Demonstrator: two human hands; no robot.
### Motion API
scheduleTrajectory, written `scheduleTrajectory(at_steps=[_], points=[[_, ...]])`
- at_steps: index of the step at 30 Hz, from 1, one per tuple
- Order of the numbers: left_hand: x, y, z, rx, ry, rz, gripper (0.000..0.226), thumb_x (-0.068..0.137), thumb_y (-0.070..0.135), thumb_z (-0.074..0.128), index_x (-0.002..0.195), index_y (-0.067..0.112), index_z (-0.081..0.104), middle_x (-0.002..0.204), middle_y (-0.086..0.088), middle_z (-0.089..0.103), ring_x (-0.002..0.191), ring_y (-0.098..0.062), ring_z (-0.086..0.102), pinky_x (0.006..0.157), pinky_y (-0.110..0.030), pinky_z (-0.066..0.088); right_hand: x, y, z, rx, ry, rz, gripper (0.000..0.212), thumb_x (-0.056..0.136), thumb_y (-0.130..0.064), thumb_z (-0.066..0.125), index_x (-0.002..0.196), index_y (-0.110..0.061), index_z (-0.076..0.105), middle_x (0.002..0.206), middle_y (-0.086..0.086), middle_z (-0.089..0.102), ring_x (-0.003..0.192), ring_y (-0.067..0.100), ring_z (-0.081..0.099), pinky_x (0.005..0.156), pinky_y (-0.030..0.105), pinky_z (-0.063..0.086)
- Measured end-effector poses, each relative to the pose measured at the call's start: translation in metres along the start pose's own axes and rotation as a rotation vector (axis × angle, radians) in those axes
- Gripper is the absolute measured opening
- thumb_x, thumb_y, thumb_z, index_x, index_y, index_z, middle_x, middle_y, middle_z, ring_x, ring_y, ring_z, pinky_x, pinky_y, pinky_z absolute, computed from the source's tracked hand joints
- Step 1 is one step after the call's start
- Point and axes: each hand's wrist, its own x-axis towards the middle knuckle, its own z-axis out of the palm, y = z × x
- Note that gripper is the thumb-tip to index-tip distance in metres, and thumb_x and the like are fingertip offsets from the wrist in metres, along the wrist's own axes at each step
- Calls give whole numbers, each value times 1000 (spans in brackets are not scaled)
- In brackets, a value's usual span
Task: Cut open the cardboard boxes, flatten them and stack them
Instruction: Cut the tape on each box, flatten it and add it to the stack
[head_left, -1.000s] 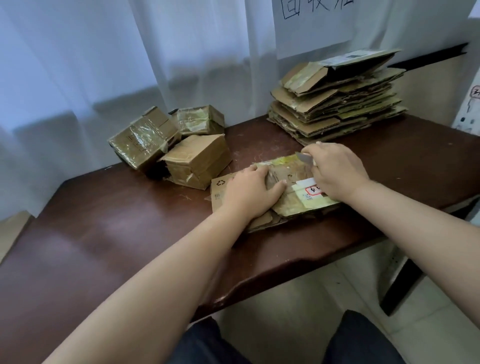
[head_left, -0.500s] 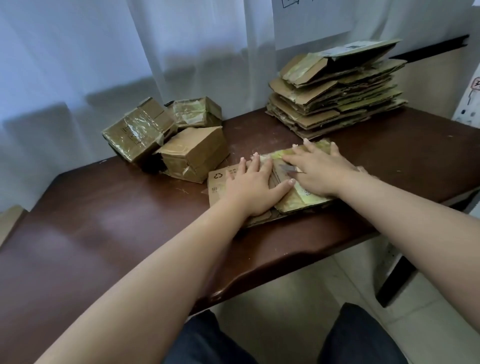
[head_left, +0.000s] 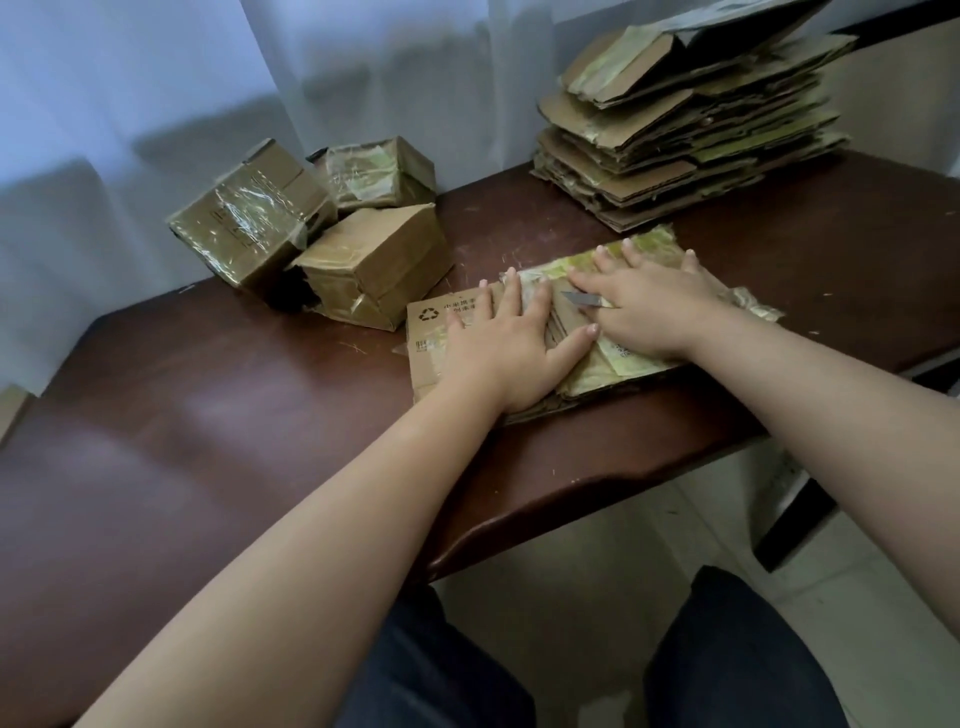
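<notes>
Three taped boxes (head_left: 311, 234) sit at 10 o'clock on the table (head_left: 208, 415). Your left hand (head_left: 504, 343) presses flat, fingers spread, on the flattened box (head_left: 431, 332) at centre. Your right hand (head_left: 649, 306) presses beside it, fingers straight, blade (head_left: 579, 299) under the palm. Flattened stack (head_left: 691, 124) at 1 o'clock.

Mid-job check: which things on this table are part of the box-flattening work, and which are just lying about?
Part of the job:
- flattened box, pressed under left hand and right hand
- knife blade under the right hand
- three taped boxes, uncut
- stack of flattened cardboard

Lying about:
- white curtain
- cardboard scraps on the table
</notes>
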Motion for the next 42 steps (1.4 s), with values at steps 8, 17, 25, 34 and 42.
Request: scheduleTrajectory(at_steps=[8,17,25,34,42], points=[[-12,-1,3,-180,393,38,62,91,56,41,137,16,50,150,-8,40,139,-28,35,113,-48,27,-14,-2,6,117,219,-9,50,99,-34,40,148,-27,31,157,0,26,146,20,18,116,52,14],[-24,-15,-34,-276,509,-100,57,88,51,54,135,18,48,147,-9,36,137,-27,31,109,-45,32,-44,6,-41,218,652,88,26,98,-18,42,120,-15,56,109,5,62,99,34,58,66,33,35],[-55,-29,-33,-235,270,-329,82,83,71,49,136,9,36,142,-14,35,130,-36,36,101,-48,41,-49,7,-40,5,310,409,84,77,-79,45,125,-11,49,122,13,49,99,32,59,63,32,38],[-63,-30,-19,-382,83,-450,97,73,76,56,136,7,31,136,-15,48,129,-36,41,103,-52,39,-67,5,-31,86,171,509,92,66,-87,48,117,-11,55,116,11,57,105,27,56,65,31,39],[-78,-16,-31,-550,268,-323,102,65,55,81,142,17,26,134,-13,33,125,-32,43,107,-43,39,-101,12,-33,209,155,563,98,59,-89,52,119,-12,56,124,13,54,115,27,51,64,31,39]])
